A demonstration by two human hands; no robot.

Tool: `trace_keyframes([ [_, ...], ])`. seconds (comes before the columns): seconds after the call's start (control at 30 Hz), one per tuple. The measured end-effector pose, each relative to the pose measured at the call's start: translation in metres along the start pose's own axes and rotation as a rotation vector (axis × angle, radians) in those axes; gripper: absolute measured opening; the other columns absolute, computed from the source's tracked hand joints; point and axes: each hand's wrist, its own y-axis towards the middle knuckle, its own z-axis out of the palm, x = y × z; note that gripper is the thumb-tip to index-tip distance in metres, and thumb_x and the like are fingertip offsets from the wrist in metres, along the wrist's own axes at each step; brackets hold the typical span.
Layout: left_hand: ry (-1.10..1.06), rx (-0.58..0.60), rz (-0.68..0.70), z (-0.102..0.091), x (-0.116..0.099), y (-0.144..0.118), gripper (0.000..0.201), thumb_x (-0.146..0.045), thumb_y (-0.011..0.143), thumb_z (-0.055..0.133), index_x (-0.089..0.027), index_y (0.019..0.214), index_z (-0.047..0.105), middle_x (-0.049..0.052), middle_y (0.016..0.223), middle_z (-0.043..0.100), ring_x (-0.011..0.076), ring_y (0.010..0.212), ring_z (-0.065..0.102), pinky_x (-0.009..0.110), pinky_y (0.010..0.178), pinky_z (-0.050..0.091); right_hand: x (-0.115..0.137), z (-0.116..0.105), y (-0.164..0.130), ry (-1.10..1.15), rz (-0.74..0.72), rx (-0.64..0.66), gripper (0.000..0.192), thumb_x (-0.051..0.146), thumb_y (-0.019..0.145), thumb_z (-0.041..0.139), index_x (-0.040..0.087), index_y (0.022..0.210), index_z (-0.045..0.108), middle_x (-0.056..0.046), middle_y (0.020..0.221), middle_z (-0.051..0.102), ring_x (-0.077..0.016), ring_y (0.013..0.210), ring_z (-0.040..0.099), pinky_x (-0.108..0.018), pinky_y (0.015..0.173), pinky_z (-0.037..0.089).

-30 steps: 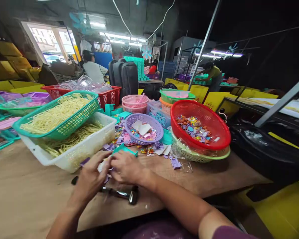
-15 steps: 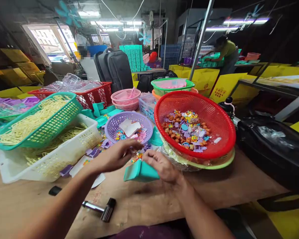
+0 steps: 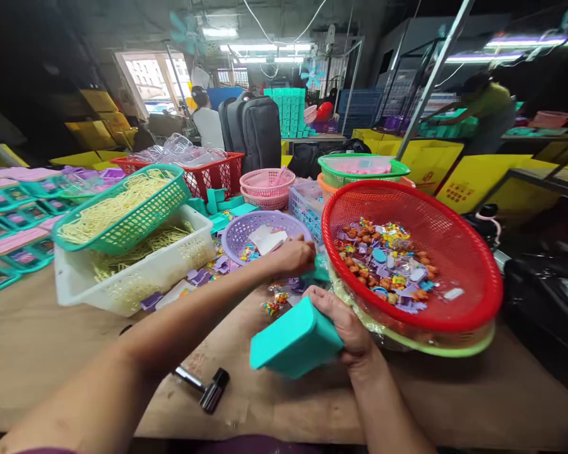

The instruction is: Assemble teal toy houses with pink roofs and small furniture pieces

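My right hand (image 3: 343, 323) grips a teal plastic case (image 3: 293, 342) just above the wooden table (image 3: 38, 353), in front of the red basket (image 3: 459, 296). That basket holds several small coloured toy pieces (image 3: 388, 261) and rests on a pale green basket. My left hand (image 3: 291, 255) reaches forward between the purple basket (image 3: 239, 230) and the red one, fingers curled over small pieces by the purple basket's rim. What it pinches is hidden.
A small hammer (image 3: 203, 389) lies on the table near me. A green basket (image 3: 123, 211) of yellow strips sits on a white crate (image 3: 137, 277) at left. Teal boxed toys (image 3: 9, 214) line the far left. Pink baskets (image 3: 267, 188) and a red crate (image 3: 213, 173) stand behind. People work at far benches.
My hands parted: the right lifted the teal case and brought it nearer, the left reached forward to the purple basket. The view shifted right.
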Motion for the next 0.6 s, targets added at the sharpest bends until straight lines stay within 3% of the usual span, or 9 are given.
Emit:
trace_keyframes([
  [0.13,-0.323,-0.086,-0.063,-0.032,0.015,-0.014,0.036,-0.042,0.089,0.052,-0.011,0.081,0.069,0.006,0.082,0.067,0.0176,0.075,0.058,0.032,0.072,0.046,0.003,0.003,-0.003,-0.118,0.024,0.147,0.035,0.048,0.075,0.077,0.018,0.075,0.061,0.005,0.059,0.046,-0.007,0.051,0.036,-0.021,0.049,0.026],
  [0.23,-0.571,-0.166,-0.148,-0.042,0.019,-0.027,0.045,-0.05,0.089,0.049,-0.009,0.086,0.067,0.005,0.075,0.065,0.0149,0.067,0.058,0.029,0.065,0.048,-0.003,0.002,0.002,-0.141,0.052,0.1,0.034,0.048,0.073,0.079,0.017,0.075,0.063,0.003,0.062,0.053,-0.0077,0.053,0.043,-0.021,0.052,0.031],
  [0.43,-1.039,-0.337,-0.348,-0.052,0.013,-0.065,0.026,-0.033,0.088,0.055,-0.008,0.085,0.063,0.006,0.073,0.066,0.0135,0.064,0.063,0.032,0.071,0.056,-0.026,-0.008,0.025,-0.001,0.1,-0.228,0.027,0.037,0.072,0.079,0.017,0.086,0.069,0.0,0.078,0.07,-0.0137,0.069,0.062,-0.027,0.071,0.049],
  [0.53,-1.328,-0.459,-0.491,-0.06,0.012,-0.099,0.016,-0.023,0.082,0.063,-0.01,0.075,0.063,0.004,0.063,0.065,0.0131,0.057,0.061,0.029,0.066,0.057,-0.034,-0.01,0.031,0.023,0.114,-0.269,0.03,0.037,0.07,0.08,0.017,0.089,0.07,0.0,0.083,0.073,-0.0144,0.076,0.065,-0.028,0.079,0.051],
  [0.6,-1.388,-0.517,-0.518,-0.065,0.012,-0.13,0.014,-0.02,0.078,0.068,-0.009,0.071,0.064,0.004,0.058,0.064,0.0154,0.054,0.061,0.03,0.06,0.056,-0.037,-0.009,0.032,0.026,0.118,-0.254,0.035,0.04,0.068,0.082,0.017,0.091,0.07,-0.002,0.088,0.074,-0.0165,0.081,0.066,-0.031,0.083,0.052],
])
